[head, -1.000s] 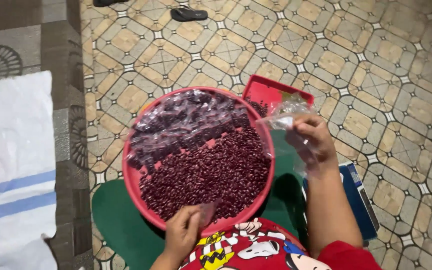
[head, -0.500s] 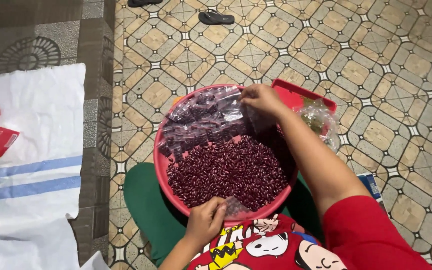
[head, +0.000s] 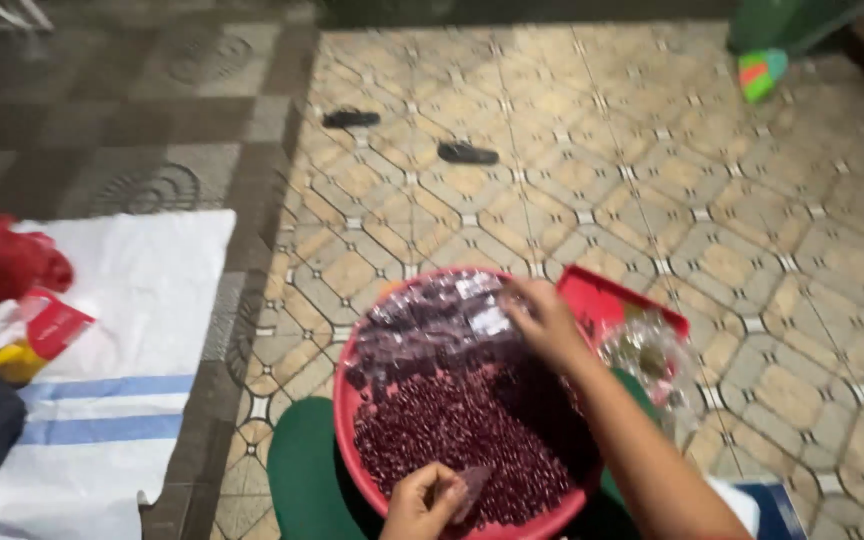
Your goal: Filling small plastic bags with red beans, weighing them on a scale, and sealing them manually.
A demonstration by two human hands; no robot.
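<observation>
A round red basin (head: 352,420) sits on a green stool (head: 297,470) in front of me. It is filled with dark red beans (head: 452,430), and several clear filled bags (head: 432,320) lie on its far half. My right hand (head: 544,322) reaches across the basin and rests on those bags. My left hand (head: 427,500) is at the near rim, pinching a small clear plastic bag (head: 472,488). A red tray (head: 607,300) stands beside the basin on the right, with a crumpled clear bag (head: 647,360) on it.
A white sack with blue stripes (head: 102,400) lies on the floor at left, with red wrappers (head: 22,270) on it. Two dark sandals (head: 467,153) lie farther out on the patterned tiles. A green object (head: 767,70) stands at the top right.
My view has tilted up and shifted. My right hand, which held a clear bag beside the tray, has moved left onto the bags in the basin. The left hand stays at the near rim.
</observation>
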